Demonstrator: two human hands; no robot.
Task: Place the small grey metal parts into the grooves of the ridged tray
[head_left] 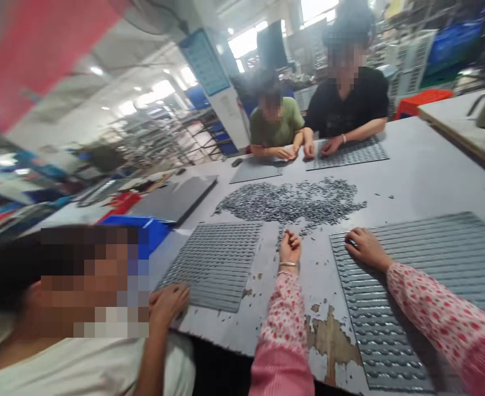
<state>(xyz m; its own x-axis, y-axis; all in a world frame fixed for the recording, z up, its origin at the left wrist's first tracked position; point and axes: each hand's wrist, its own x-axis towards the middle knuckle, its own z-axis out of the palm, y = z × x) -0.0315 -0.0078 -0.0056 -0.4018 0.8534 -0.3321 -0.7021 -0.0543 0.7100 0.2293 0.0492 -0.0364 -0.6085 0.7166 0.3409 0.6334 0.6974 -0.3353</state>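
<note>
head-worn camera | faces forward and down | close above left hand (pixel 290 248), right hand (pixel 367 248)

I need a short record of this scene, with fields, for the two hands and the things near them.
Left hand: fingers bunched, nearest the small grey pieces
Right hand: open, resting on a ridged tray
Surface: table with peeling paint
Second tray: ridged tray, left of the left hand
Others: co-worker's hand touching the second tray; person in green shirt and person in black shirt across the table
</note>
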